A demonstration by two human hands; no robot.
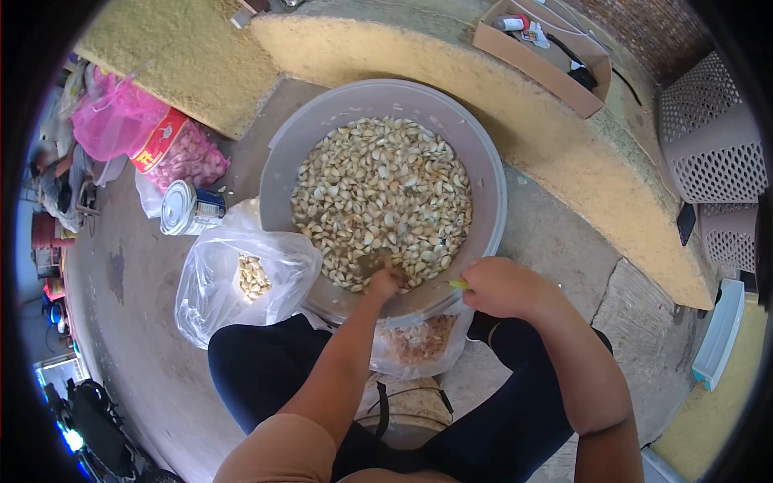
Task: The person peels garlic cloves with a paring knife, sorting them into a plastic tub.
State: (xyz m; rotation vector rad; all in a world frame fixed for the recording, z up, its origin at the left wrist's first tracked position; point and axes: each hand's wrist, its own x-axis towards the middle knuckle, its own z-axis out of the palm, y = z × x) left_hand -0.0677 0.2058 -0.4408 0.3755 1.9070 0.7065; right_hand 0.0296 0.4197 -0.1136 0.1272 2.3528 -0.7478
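A large round grey tub [489, 153] stands before me, filled with water and many pale garlic-like cloves [386, 193]. My left hand [387, 282] dips into the cloves at the tub's near side; its fingertips are partly hidden there, so what they hold cannot be made out. Over the tub's near right rim, my right hand [501, 287] is closed on a small yellow-green handle [459, 284]. Left of the tub, an open clear plastic bag [201, 278] holds some cloves. Below the near rim, another bag [419, 342] contains brownish peelings.
A can [179, 208] and a pink mesh sack [189, 161] stand at the left. A low yellow wall [386, 48] curves behind the tub, with a cardboard box [539, 68] on it. Perforated grey baskets [717, 153] are at the right.
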